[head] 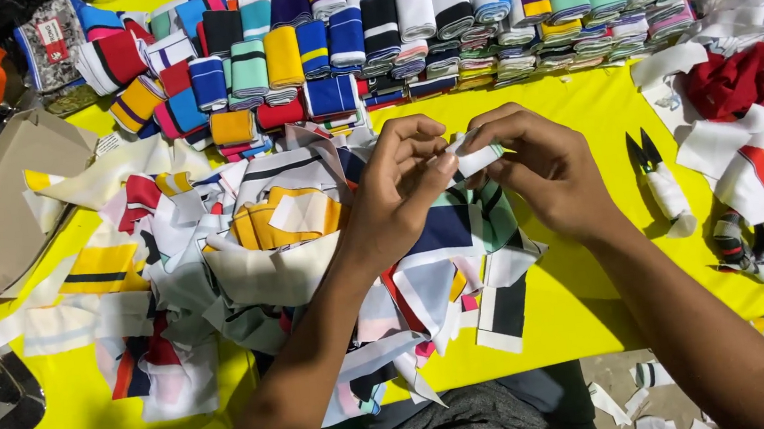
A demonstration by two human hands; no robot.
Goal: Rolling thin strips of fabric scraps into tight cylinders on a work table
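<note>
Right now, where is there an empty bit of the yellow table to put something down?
One bare yellow patch lies in front, between the scrap pile and the snips. A thinner strip runs under the folded stacks, above the right hand. Another sits near the front left edge. Around the left hand and the far right heap it is crowded.

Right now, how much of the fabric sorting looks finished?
Done: rows of folded strips at the table's far edge. In hand: left hand and right hand pinch one small white piece. Left: a large loose pile and scraps to the right.
</note>
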